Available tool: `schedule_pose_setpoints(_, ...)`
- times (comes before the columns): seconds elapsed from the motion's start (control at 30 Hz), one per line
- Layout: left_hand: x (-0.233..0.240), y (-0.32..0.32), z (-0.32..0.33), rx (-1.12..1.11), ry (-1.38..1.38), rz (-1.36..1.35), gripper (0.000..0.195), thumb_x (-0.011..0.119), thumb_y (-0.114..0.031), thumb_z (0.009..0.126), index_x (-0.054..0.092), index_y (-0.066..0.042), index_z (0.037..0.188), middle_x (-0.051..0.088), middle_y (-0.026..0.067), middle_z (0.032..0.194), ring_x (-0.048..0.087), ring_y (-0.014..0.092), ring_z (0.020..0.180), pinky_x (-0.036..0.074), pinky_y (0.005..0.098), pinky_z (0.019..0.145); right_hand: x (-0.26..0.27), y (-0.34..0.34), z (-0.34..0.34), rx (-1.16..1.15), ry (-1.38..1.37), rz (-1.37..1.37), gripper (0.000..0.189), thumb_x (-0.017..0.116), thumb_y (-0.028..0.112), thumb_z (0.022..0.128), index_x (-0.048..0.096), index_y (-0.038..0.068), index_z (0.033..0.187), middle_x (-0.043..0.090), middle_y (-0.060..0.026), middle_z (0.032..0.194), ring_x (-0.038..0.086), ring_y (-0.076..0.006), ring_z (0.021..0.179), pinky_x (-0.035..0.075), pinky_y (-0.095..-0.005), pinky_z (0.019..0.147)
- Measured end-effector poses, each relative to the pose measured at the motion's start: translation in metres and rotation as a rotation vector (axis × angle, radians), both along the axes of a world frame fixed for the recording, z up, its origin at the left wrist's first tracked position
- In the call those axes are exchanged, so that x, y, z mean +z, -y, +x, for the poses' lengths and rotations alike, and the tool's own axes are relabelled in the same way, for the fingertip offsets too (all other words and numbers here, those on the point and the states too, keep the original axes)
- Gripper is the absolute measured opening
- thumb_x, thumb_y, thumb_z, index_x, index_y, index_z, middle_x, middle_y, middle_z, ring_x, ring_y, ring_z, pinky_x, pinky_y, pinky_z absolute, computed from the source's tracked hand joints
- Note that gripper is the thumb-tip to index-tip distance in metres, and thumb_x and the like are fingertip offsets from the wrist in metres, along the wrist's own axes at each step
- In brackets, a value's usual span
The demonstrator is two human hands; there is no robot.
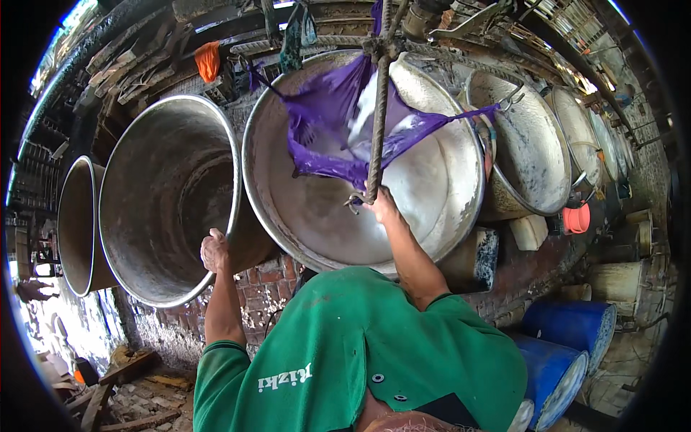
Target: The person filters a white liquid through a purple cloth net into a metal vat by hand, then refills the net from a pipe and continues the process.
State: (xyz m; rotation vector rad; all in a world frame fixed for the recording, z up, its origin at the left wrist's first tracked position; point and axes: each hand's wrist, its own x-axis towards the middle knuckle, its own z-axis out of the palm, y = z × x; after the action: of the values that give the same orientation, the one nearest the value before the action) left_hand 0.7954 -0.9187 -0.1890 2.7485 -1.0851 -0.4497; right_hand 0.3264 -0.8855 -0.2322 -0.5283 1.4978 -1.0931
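Observation:
My left hand (215, 250) is closed on the near right rim of a deep, empty-looking metal vat (167, 200). A purple cloth (329, 108) hangs from crossed ribbed metal bars above a wide metal vat (479, 178) holding cloudy liquid. White material lies in the cloth's sagging middle. My right hand (382, 204) is at the lower end of a ribbed metal bar (379, 119), close to its hook, with its fingers partly hidden behind the bar. Whether it grips the bar or a corner of the cloth is not clear.
More metal vats (518, 146) stand in a row to the right, and a narrower one (78, 227) at the far left. A red plastic container (576, 219) is beyond the vats at right. Blue drums (550, 372) lie at lower right. Wood pieces (127, 372) cover the lower left floor.

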Motion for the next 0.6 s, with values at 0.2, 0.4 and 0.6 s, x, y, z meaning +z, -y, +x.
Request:
schedule_pose_setpoints(0.2, -0.004, -0.002, 0.004, 0.001, 0.022, 0.004, 0.06, 0.039, -0.049, 0.093, 0.078, -0.003, 0.096, 0.074, 0.024, 0.102, 0.071, 0.043, 0.098, 0.054, 0.0541, 0.088, -0.062, -0.06, 0.007, 0.208, -0.095, 0.249, 0.057, 0.071, 0.037, 0.092, 0.057, 0.009, 0.14, 0.069, -0.0087, 0.117, 0.066, -0.0234, 0.1, 0.054, -0.0435, 0.084)
schedule_pose_setpoints(0.4, -0.01, -0.004, 0.009, -0.006, 0.032, 0.014, 0.06, 0.039, -0.049, 0.092, 0.078, -0.003, 0.095, 0.074, 0.0238, 0.101, 0.071, 0.043, 0.098, 0.054, 0.0542, 0.087, -0.035, -0.12, -0.011, 0.461, -0.484, 0.075, 0.042, 0.068, 0.033, 0.093, 0.067, 0.003, 0.123, 0.074, -0.0146, 0.107, 0.069, -0.027, 0.093, 0.055, -0.0398, 0.083)
schedule_pose_setpoints(0.6, -0.005, -0.005, 0.004, 0.01, 0.03, -0.023, 0.06, 0.04, -0.05, 0.092, 0.078, -0.004, 0.094, 0.074, 0.024, 0.098, 0.071, 0.044, 0.094, 0.053, 0.0543, 0.086, 0.008, -0.204, -0.037, 0.376, -1.064, -0.101, 0.032, 0.063, 0.025, 0.092, 0.071, 0.001, 0.112, 0.071, -0.0247, 0.107, 0.069, -0.0397, 0.102, 0.055, -0.0465, 0.09)
